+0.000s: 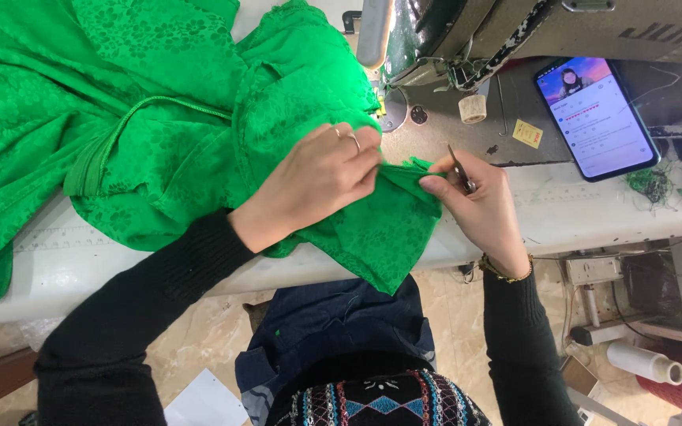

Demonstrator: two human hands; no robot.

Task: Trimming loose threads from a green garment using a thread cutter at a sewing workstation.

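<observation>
Head view: bright green floral-patterned fabric (159, 118) sprawls left across white table (578, 209); its folded edge runs between your hands. Left hand (317, 181) pinches it; right hand (479, 201) clamps small metal snips (459, 170) at its right end.

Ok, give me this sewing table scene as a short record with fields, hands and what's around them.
left hand: pinching a fold of the green fabric, ring on a finger
right hand: gripping the fabric edge, holding small metal snips
fabric: patterned green cloth, spread over the white table and hanging off its front edge
sewing machine: at the top, behind the hands
phone: lying screen-up and lit, right of the hands
thread spool: white, low on the right, below table level
</observation>
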